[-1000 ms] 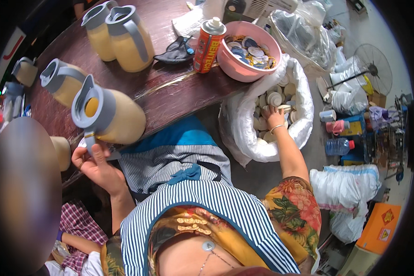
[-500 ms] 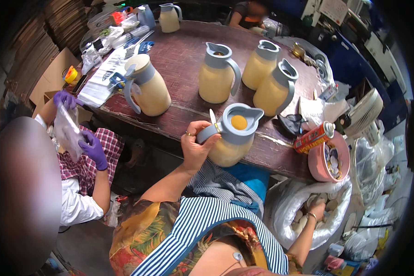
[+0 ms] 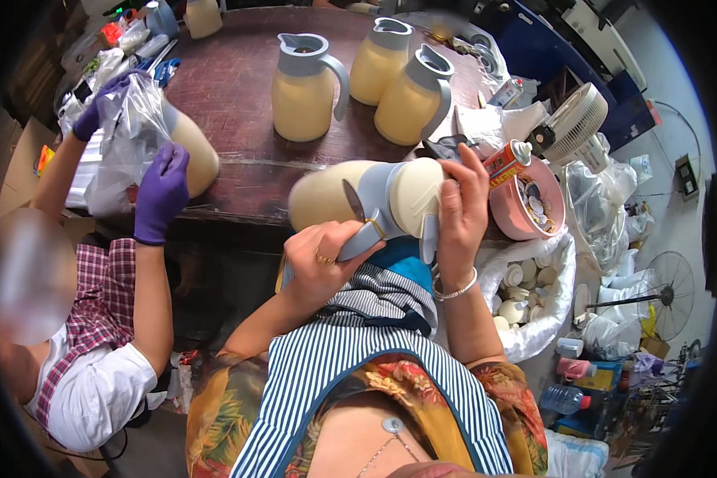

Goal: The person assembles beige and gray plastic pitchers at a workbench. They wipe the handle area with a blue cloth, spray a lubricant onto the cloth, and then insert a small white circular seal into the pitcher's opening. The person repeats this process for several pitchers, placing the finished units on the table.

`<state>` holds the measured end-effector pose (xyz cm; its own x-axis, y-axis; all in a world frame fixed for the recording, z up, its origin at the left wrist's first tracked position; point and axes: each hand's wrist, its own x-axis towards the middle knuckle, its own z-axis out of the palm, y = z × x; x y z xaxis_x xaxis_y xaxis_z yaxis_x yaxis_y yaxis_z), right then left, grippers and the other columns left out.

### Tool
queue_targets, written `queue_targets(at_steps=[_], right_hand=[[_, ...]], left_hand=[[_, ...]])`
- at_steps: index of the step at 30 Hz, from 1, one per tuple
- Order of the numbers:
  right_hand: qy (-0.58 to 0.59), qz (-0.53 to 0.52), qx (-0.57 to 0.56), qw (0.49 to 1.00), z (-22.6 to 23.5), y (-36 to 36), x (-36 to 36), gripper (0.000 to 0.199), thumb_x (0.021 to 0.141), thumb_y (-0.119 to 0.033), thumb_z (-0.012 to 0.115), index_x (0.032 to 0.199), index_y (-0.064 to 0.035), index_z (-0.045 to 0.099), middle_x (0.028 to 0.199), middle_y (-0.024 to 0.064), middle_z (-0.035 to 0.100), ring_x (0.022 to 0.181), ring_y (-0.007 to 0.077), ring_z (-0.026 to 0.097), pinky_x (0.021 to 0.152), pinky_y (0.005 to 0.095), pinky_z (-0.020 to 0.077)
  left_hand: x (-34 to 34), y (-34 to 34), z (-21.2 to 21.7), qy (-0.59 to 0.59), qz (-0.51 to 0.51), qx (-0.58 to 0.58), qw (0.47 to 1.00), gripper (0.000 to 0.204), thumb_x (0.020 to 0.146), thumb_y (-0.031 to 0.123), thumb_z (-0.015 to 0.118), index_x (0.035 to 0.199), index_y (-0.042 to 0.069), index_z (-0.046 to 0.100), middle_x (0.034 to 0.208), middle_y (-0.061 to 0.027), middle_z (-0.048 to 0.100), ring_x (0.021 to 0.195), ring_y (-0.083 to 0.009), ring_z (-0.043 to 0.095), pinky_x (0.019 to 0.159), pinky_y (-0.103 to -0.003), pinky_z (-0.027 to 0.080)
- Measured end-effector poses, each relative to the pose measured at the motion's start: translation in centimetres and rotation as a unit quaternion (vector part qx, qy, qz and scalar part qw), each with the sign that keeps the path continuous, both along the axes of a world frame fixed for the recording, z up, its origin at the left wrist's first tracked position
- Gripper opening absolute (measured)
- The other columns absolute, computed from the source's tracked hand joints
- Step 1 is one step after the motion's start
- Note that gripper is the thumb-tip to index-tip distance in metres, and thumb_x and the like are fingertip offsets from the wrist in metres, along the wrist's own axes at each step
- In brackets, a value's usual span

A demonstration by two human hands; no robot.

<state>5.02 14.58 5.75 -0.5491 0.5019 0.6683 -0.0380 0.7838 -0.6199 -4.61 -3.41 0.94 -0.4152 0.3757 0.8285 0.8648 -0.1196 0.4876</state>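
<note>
A cream thermos jug [image 3: 327, 191] with a grey collar lies tipped on its side at the table's near edge, its top turned to the right. My left hand [image 3: 319, 259] is closed round its grey handle [image 3: 362, 241]. A thin blade-like tool [image 3: 353, 199] sticks up from that same hand. Over the jug's mouth sits a round cream lid [image 3: 416, 197]. My right hand [image 3: 464, 215] grips the lid from the right, fingers over its top edge.
Several open jugs [image 3: 303, 99] stand farther back. On the left, a co-worker's purple-gloved hands [image 3: 163, 187] hold a clear plastic bag [image 3: 119, 155] at another jug [image 3: 195, 151]. At right are a pink tub [image 3: 506, 215], a spray can [image 3: 507, 163], a fan [image 3: 577, 115] and a sack [image 3: 562, 299] of lids.
My right hand has come up from the sack, and a lid now covers the jug's mouth. The jug has tipped from upright onto its side. The co-worker's bag has moved to a jug.
</note>
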Motion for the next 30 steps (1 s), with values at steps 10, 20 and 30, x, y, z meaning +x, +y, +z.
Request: queue_targets(at_steps=[10,20,30], right_hand=[[-0.189,0.334,0.381,0.841,6.3,1.4,-0.7,0.092,0.079,-0.079,0.045,0.133,-0.0057,0.055,0.131,0.0225,0.053,0.114,0.0401,0.054,0.101,0.0502,0.0428],[-0.138,0.206,0.105,0.963,0.8,0.6,-0.8,0.084,0.086,-0.063,0.057,0.141,-0.0015,0.042,0.137,0.0226,0.046,0.128,0.0390,0.048,0.109,0.0481,0.0347],[-0.104,0.129,-0.215,0.963,-0.4,1.8,-4.0,0.050,0.099,-0.029,0.050,0.139,0.0010,0.046,0.129,0.0184,0.058,0.118,0.0310,0.055,0.101,0.0367,0.0413]], left_hand=[[-2.5,-1.3,1.2,-0.034,-0.094,0.024,0.995,0.041,0.069,0.025,0.087,0.094,0.008,0.060,0.068,-0.0064,0.063,0.058,-0.0245,0.066,0.052,-0.033,0.050],[-1.9,-0.1,2.2,0.049,-0.005,-0.057,0.997,0.037,0.070,0.023,0.085,0.098,0.007,0.065,0.069,-0.0037,0.062,0.059,-0.0214,0.064,0.051,-0.031,0.048],[2.1,3.1,3.2,0.119,0.109,-0.169,0.972,0.029,0.074,0.022,0.077,0.098,0.009,0.067,0.070,-0.0040,0.061,0.057,-0.0215,0.062,0.050,-0.035,0.047]])
